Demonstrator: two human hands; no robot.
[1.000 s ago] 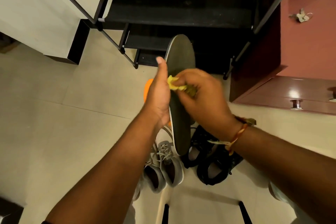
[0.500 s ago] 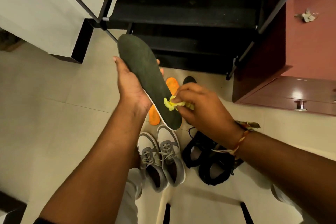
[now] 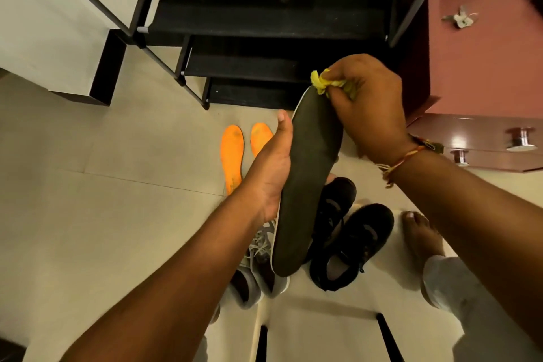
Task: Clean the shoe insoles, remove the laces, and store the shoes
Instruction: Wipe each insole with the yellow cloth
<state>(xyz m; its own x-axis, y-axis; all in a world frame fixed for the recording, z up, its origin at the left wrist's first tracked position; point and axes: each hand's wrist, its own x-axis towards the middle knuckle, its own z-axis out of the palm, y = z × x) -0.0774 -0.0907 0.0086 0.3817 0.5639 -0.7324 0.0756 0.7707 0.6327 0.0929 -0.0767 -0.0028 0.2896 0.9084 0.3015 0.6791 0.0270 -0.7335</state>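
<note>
My left hand (image 3: 271, 167) holds a long dark green insole (image 3: 305, 185) by its left edge, thumb along the side. At the insole's far tip my right hand (image 3: 367, 109) pinches a crumpled yellow cloth (image 3: 321, 83) against it. Below on the floor stand a pair of grey laced shoes (image 3: 258, 267), partly hidden by the insole and my left arm, and a pair of black shoes (image 3: 352, 244). Two orange insoles (image 3: 233, 153) lie flat on the tiles ahead of the shoes.
A black shoe rack (image 3: 264, 23) with dark shelves stands straight ahead. A reddish wooden cabinet (image 3: 484, 67) with metal knobs is at the right, keys (image 3: 459, 19) lying on top. My bare foot (image 3: 420, 235) is beside the black shoes. Pale tiled floor spreads left.
The insole swung from tilting left to pointing up and right. My right hand slid the cloth from the near end up to the far tip.
</note>
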